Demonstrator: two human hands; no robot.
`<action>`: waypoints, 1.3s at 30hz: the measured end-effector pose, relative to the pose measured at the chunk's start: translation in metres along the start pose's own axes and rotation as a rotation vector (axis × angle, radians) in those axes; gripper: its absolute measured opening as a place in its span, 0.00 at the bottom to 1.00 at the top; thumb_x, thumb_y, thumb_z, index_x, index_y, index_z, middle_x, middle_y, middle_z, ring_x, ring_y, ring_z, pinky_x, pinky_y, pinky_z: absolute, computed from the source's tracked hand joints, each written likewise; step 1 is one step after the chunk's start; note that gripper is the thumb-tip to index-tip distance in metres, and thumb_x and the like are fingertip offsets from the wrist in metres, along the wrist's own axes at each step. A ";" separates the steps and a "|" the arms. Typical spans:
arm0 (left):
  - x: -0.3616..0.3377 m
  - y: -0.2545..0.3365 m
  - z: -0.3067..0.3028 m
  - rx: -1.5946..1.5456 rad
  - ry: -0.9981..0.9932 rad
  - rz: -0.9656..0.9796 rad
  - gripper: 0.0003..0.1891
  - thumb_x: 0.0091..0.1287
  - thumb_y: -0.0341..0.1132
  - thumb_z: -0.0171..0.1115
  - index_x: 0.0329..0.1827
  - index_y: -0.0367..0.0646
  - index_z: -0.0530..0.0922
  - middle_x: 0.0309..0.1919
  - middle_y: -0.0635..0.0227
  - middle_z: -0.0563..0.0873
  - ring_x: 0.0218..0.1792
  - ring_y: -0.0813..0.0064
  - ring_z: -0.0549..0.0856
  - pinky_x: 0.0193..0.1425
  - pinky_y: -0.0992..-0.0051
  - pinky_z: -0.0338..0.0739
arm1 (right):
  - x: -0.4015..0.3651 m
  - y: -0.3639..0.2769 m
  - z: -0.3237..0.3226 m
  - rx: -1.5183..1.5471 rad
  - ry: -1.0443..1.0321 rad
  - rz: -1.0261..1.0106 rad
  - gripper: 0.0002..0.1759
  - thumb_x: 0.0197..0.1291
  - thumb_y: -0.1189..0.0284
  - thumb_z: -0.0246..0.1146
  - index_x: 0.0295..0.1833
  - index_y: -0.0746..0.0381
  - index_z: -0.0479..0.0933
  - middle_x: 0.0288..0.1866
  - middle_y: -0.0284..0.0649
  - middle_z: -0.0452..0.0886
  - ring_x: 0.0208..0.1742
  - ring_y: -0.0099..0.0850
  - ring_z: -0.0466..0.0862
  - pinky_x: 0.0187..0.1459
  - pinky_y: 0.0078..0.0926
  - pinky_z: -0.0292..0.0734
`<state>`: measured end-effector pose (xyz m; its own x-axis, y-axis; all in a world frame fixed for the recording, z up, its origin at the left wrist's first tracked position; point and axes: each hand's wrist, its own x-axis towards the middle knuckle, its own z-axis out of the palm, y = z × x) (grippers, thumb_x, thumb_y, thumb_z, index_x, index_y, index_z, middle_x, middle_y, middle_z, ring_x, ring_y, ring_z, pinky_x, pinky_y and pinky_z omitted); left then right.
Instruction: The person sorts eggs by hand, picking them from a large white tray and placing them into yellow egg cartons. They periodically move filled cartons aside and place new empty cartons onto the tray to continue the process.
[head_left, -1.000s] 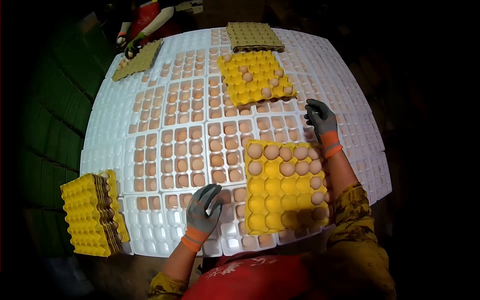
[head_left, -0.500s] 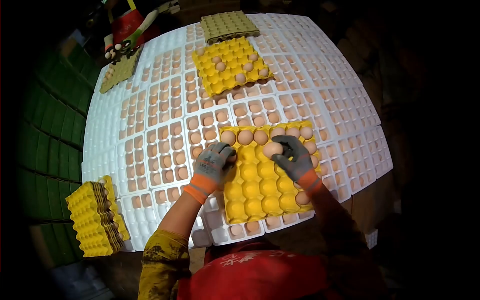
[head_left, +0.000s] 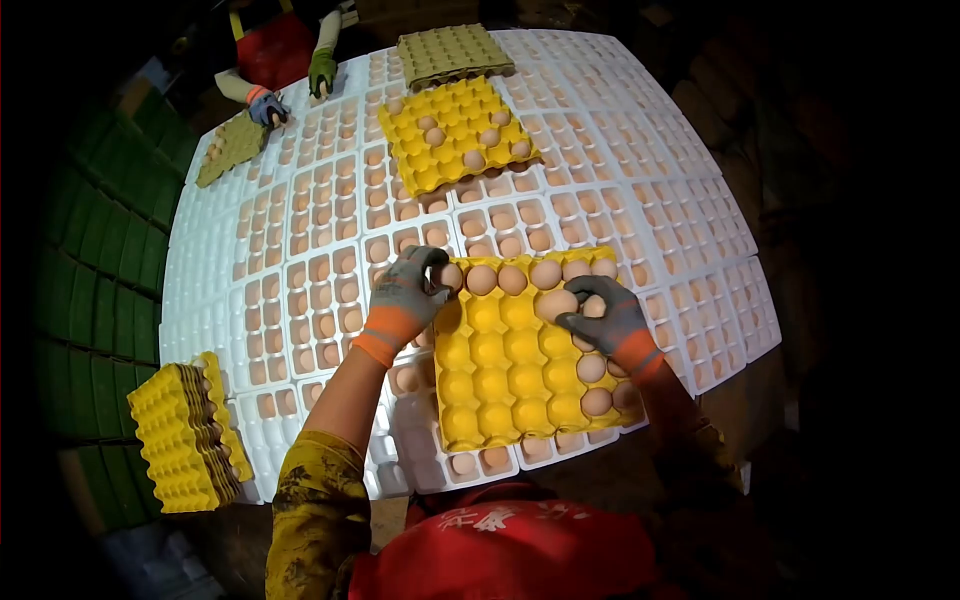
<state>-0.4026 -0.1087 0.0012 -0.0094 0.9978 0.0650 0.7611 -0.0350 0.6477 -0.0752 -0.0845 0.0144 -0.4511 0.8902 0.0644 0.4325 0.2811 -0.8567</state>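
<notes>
In front of me lies a yellow egg tray point(head_left: 495, 375) with brown eggs along its far row and down its right side. My left hand point(head_left: 405, 290), in a grey and orange glove, curls its fingers around an egg point(head_left: 451, 277) at the tray's far left corner. Over the right part of the tray, my right hand point(head_left: 612, 318) is closed with thumb and fingertips on an egg point(head_left: 557, 306). Another egg point(head_left: 594, 306) shows between that thumb and forefinger. Cups in the left and middle of the tray hold nothing.
White compartment trays point(head_left: 330, 215) with eggs cover the table. Farther back are another yellow tray point(head_left: 455, 125) with several eggs and a grey-green tray stack point(head_left: 455, 52). Yellow trays point(head_left: 175, 440) stand stacked at the left. Across the table, a co-worker's gloved hands point(head_left: 267, 107) handle eggs.
My left hand has moved up along the tray's left edge to the corner egg. My right hand has shifted slightly right and down. The co-worker's hands have separated.
</notes>
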 end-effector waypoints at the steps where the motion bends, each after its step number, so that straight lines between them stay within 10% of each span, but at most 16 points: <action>1: -0.002 -0.006 -0.001 -0.339 0.072 -0.114 0.27 0.64 0.32 0.66 0.68 0.50 0.76 0.51 0.64 0.84 0.44 0.66 0.88 0.45 0.68 0.84 | -0.005 -0.006 -0.009 0.442 0.059 0.287 0.18 0.64 0.72 0.68 0.59 0.61 0.80 0.45 0.40 0.87 0.39 0.28 0.84 0.37 0.25 0.80; 2: -0.003 -0.011 -0.001 -0.679 0.139 -0.226 0.26 0.65 0.32 0.65 0.68 0.49 0.75 0.47 0.63 0.84 0.40 0.68 0.89 0.40 0.70 0.85 | -0.008 0.000 -0.024 0.745 0.068 0.348 0.13 0.64 0.75 0.67 0.55 0.60 0.82 0.53 0.39 0.84 0.38 0.26 0.83 0.38 0.24 0.81; 4: 0.001 -0.011 -0.005 -1.038 0.149 -0.244 0.27 0.68 0.27 0.58 0.72 0.45 0.74 0.46 0.65 0.84 0.35 0.76 0.87 0.33 0.77 0.84 | -0.010 0.001 -0.036 0.266 0.008 -0.072 0.16 0.62 0.73 0.69 0.56 0.58 0.82 0.62 0.42 0.79 0.42 0.28 0.84 0.41 0.26 0.82; 8: 0.009 0.005 0.019 -0.132 0.239 -0.014 0.21 0.64 0.28 0.61 0.60 0.54 0.86 0.55 0.59 0.81 0.48 0.63 0.87 0.52 0.67 0.84 | 0.040 0.004 -0.023 0.366 -0.003 0.189 0.24 0.55 0.66 0.75 0.58 0.54 0.81 0.74 0.45 0.68 0.55 0.37 0.82 0.52 0.35 0.82; 9: 0.009 0.017 0.023 0.026 0.232 0.042 0.21 0.62 0.31 0.64 0.60 0.55 0.85 0.56 0.56 0.80 0.51 0.59 0.86 0.55 0.64 0.83 | 0.052 0.011 -0.018 -0.292 0.002 -0.170 0.28 0.53 0.62 0.76 0.62 0.51 0.80 0.73 0.44 0.69 0.61 0.42 0.81 0.59 0.41 0.80; 13: 0.015 0.075 0.015 0.419 -0.149 -0.003 0.23 0.60 0.42 0.71 0.61 0.58 0.82 0.63 0.54 0.75 0.56 0.51 0.83 0.58 0.57 0.82 | 0.075 -0.028 0.009 -0.984 -0.286 0.054 0.30 0.52 0.58 0.74 0.63 0.45 0.79 0.74 0.45 0.71 0.65 0.44 0.80 0.62 0.43 0.78; 19: 0.033 0.064 0.055 0.632 -0.162 -0.043 0.19 0.57 0.37 0.73 0.54 0.48 0.85 0.61 0.53 0.76 0.55 0.52 0.85 0.53 0.57 0.85 | 0.050 -0.008 0.013 -0.615 0.132 -0.087 0.28 0.51 0.62 0.76 0.60 0.54 0.81 0.67 0.49 0.76 0.54 0.51 0.84 0.57 0.44 0.81; 22: -0.003 0.062 0.004 0.378 -0.067 -0.008 0.21 0.58 0.40 0.74 0.56 0.52 0.83 0.61 0.55 0.76 0.54 0.53 0.85 0.53 0.58 0.85 | 0.018 -0.025 0.017 0.218 0.124 0.214 0.27 0.60 0.72 0.73 0.63 0.64 0.75 0.56 0.38 0.81 0.43 0.22 0.82 0.41 0.24 0.82; 25: -0.090 0.029 -0.047 0.023 0.181 0.028 0.30 0.54 0.45 0.79 0.62 0.55 0.81 0.65 0.54 0.76 0.54 0.51 0.85 0.56 0.60 0.83 | -0.025 -0.078 0.059 -0.114 0.147 -0.083 0.27 0.53 0.72 0.74 0.60 0.64 0.78 0.58 0.45 0.80 0.59 0.41 0.80 0.64 0.37 0.75; 32: -0.321 -0.150 -0.117 0.014 0.313 -0.401 0.29 0.52 0.28 0.81 0.59 0.37 0.82 0.56 0.58 0.79 0.49 0.64 0.86 0.55 0.70 0.84 | -0.066 -0.167 0.289 -0.241 -0.236 -0.215 0.29 0.48 0.62 0.78 0.58 0.50 0.81 0.66 0.53 0.76 0.56 0.50 0.85 0.49 0.42 0.85; 39: -0.318 -0.152 -0.085 0.262 0.084 -0.371 0.28 0.61 0.45 0.73 0.65 0.49 0.80 0.68 0.49 0.75 0.57 0.50 0.83 0.55 0.58 0.83 | -0.067 -0.165 0.358 -0.675 -0.286 -0.059 0.25 0.56 0.65 0.71 0.62 0.49 0.79 0.70 0.52 0.71 0.55 0.50 0.83 0.53 0.43 0.83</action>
<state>-0.5704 -0.4250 -0.0538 -0.3567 0.9318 -0.0672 0.8345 0.3501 0.4255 -0.3961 -0.3186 -0.0314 -0.6345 0.7644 -0.1146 0.7462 0.5672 -0.3485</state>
